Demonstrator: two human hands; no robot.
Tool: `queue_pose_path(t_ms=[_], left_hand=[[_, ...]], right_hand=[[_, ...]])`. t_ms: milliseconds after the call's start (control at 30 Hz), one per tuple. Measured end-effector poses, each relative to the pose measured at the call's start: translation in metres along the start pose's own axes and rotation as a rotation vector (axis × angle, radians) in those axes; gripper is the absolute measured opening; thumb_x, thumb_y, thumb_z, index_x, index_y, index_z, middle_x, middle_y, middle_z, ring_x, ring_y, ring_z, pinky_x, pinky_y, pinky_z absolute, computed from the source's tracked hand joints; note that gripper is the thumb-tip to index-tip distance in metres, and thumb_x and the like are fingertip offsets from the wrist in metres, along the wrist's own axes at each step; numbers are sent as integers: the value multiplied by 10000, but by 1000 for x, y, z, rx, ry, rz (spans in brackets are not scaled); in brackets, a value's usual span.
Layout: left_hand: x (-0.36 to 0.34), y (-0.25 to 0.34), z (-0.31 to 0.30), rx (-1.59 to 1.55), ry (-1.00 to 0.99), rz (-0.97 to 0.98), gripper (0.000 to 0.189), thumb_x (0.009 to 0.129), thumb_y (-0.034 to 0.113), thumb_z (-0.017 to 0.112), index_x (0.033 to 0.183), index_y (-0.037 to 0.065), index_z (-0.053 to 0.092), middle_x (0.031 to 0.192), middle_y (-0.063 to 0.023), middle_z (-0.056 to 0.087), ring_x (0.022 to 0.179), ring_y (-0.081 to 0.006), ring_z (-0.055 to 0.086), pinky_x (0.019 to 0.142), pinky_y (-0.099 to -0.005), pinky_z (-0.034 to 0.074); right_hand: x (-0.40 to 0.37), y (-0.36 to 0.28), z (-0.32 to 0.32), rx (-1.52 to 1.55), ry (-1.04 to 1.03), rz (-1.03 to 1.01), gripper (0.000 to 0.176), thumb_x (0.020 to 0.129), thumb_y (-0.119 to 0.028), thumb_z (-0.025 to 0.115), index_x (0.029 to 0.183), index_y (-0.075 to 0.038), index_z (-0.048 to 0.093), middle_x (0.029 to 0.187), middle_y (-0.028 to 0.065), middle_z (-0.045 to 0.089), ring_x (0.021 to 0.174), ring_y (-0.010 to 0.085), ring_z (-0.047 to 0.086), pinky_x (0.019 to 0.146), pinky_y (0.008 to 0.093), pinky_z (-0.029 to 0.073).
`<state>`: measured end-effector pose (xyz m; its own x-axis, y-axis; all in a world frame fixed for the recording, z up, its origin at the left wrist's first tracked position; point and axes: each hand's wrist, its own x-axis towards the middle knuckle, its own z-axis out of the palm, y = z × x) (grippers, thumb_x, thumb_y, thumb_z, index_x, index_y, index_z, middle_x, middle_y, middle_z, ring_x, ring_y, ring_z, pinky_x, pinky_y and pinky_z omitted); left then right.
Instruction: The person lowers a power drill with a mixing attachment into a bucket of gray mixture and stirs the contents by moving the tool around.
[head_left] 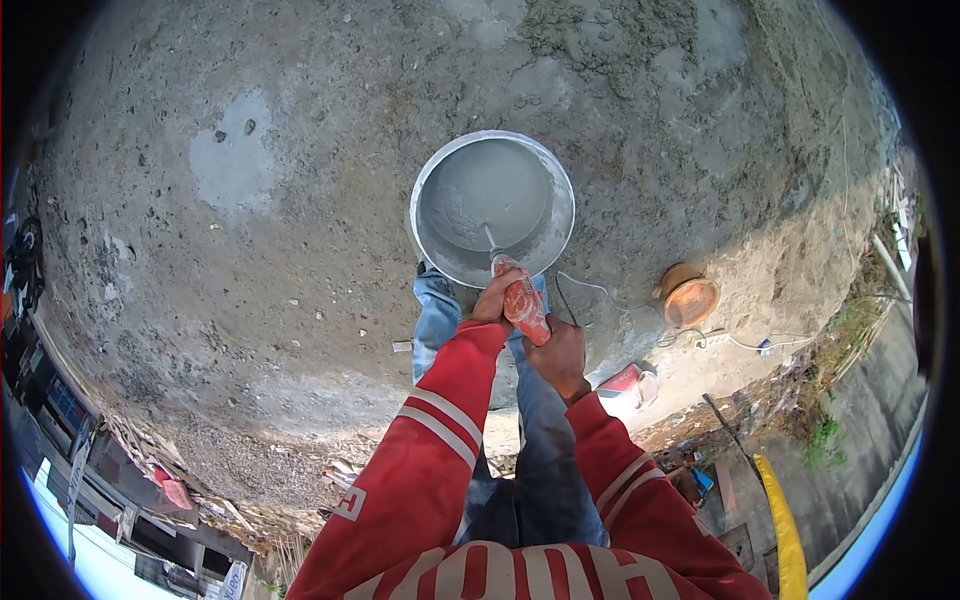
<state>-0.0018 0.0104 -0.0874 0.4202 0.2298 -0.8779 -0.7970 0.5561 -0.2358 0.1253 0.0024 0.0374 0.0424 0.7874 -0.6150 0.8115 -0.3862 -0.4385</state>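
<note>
Both of my hands grip a red power drill (526,312) smeared with grey. My left hand (494,296) is wrapped round its front part near the chuck. Behind it, my right hand (560,358) is closed on the rear end, at the handle. From the drill a thin rod (489,236) slants down into wet grey cement mix (495,185); its lower end is hidden in the mix. The round white bucket (420,222) holding the mix stands on the ground between my feet, with grey splashes on its inner wall.
A cable (608,293) runs from near the drill to a power strip (712,340) on the right. An orange-brown bowl (692,302) and a red and white bag (625,386) lie nearby. The ground (300,250) is rough, with scattered stones. A yellow strip (783,520) hangs at lower right.
</note>
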Motion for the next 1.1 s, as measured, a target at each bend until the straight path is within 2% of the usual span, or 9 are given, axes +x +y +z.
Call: queue_pose_path(t_ms=[433, 700, 800, 1100], left_hand=[[-4, 3, -4, 24, -36, 28, 318, 948, 215, 693, 1181, 42, 562, 1024, -165, 636, 902, -381, 699, 787, -535, 607], [-2, -8, -1, -7, -25, 42, 321, 941, 214, 723, 1181, 67, 570, 1045, -133, 631, 878, -355, 701, 787, -520, 608], [2, -9, -3, -7, -76, 39, 324, 934, 218, 733, 1176, 69, 577, 1027, -133, 635, 865, -352, 702, 782, -513, 609], [3, -10, 6, 26, -36, 50, 292, 945, 239, 719, 1147, 64, 599, 996, -143, 645, 850, -342, 707, 765, -501, 611]], right_hand=[[4, -9, -5, -20, -22, -9, 209, 708, -164, 750, 780, 12, 663, 703, 265, 678, 708, 475, 698, 671, 514, 569], [1, 2, -3, -24, -34, 10, 213, 716, -167, 747, 813, 10, 681, 704, 256, 684, 700, 473, 697, 666, 519, 569], [-1, 2, -5, 0, -25, 23, 207, 715, -160, 749, 821, 6, 685, 709, 253, 687, 698, 473, 695, 668, 516, 568], [4, 7, -8, -27, -23, -6, 206, 715, -156, 750, 803, 14, 674, 698, 255, 680, 687, 474, 691, 669, 516, 568]])
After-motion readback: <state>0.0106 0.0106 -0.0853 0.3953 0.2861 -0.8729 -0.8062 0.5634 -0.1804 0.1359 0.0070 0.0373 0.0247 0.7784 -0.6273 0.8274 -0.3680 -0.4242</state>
